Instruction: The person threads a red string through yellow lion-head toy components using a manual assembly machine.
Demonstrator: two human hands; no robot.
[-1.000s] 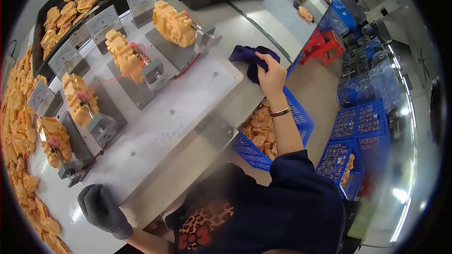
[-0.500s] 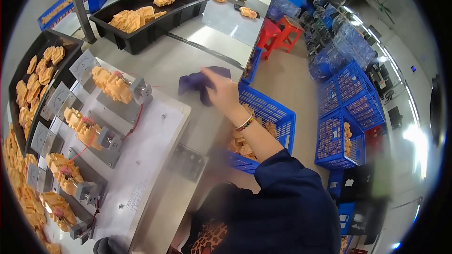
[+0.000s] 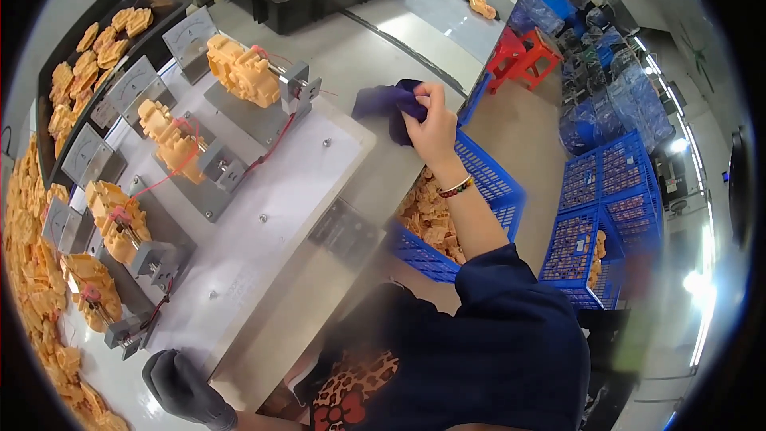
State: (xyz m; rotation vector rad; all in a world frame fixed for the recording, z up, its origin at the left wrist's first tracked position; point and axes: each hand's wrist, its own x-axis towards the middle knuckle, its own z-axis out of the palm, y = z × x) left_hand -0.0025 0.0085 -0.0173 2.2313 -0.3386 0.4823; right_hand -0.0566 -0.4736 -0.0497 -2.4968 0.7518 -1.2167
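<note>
My bare right hand (image 3: pixel 431 124), with a beaded bracelet at its wrist, pinches a dark purple cloth glove (image 3: pixel 381 102) above the bench edge. The glove hangs crumpled to the left of the fingers and below them. My left hand (image 3: pixel 182 387), in a dark grey glove, rests curled at the near corner of a white test board (image 3: pixel 279 183). Its fingers are folded, and whatever they may hold is hidden. On the board, orange plastic parts (image 3: pixel 243 72) sit in a row of metal fixtures with red wires, each with a dial meter (image 3: pixel 189 40) behind it.
Loose orange parts are heaped along the left (image 3: pixel 28 239). Black trays (image 3: pixel 311 8) of parts stand at the back and left. Below the bench edge is a blue basket (image 3: pixel 503 191) of parts. Red stools (image 3: pixel 536 60) and stacked blue crates (image 3: pixel 570 247) are farther right.
The view has shifted, so the bench sits farther left and higher around the fixtures. My gloved left hand has come more fully into view at the bottom. My right hand still grips the purple glove.
</note>
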